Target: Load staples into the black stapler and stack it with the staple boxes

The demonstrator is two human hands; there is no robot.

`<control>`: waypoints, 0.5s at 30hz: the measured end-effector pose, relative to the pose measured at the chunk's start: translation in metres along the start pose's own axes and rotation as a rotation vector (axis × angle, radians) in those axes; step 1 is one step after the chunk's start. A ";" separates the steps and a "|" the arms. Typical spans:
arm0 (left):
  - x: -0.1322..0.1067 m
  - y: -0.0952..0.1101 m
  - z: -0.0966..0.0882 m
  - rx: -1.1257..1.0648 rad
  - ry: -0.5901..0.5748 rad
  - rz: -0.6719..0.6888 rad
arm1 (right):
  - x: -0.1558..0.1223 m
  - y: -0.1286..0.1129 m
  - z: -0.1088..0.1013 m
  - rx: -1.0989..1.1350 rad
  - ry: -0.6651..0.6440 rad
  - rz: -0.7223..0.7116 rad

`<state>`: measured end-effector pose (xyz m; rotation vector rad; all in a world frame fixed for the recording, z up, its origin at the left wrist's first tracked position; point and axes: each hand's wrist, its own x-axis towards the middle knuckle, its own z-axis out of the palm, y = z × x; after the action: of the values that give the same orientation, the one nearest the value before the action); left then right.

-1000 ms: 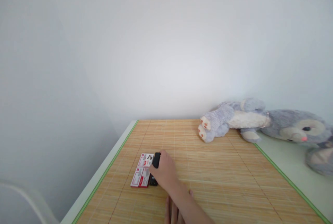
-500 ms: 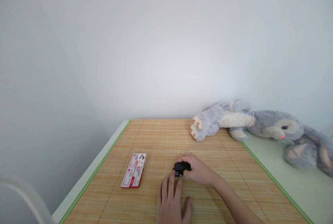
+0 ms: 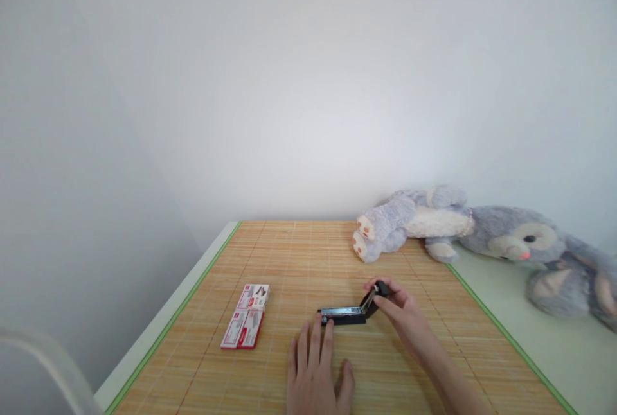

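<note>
A black stapler [image 3: 344, 320] lies on the bamboo mat with its top swung up and back, so the metal staple channel shows. My right hand [image 3: 402, 312] pinches the raised top between thumb and fingers at the stapler's right end. Flat on the mat, my left hand [image 3: 315, 370] has its fingers stretched out, and the fingertips touch the left end of the base. To the left of my hands lie small red-and-white staple boxes [image 3: 248, 328], placed edge to edge.
The bamboo mat [image 3: 299, 254] with a green border covers much of the pale table [image 3: 511, 312]. A grey plush toy [image 3: 515, 232] lies across the back right, against the wall. At the lower left, a pale curved bar [image 3: 53, 354] stands in the foreground.
The stapler's top has been lifted and folded open to the right, with my right hand moving right along with it. My left hand has stayed nearly in place.
</note>
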<state>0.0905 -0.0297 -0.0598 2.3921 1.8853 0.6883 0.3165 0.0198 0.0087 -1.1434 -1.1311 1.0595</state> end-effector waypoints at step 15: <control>0.008 -0.059 -0.053 0.165 0.215 -0.206 | -0.057 0.026 -0.041 0.360 0.318 0.306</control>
<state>0.0193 -0.0195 -0.0260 2.2443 2.3192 0.8319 0.3486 -0.0385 -0.0259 -1.1622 -0.4999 1.2047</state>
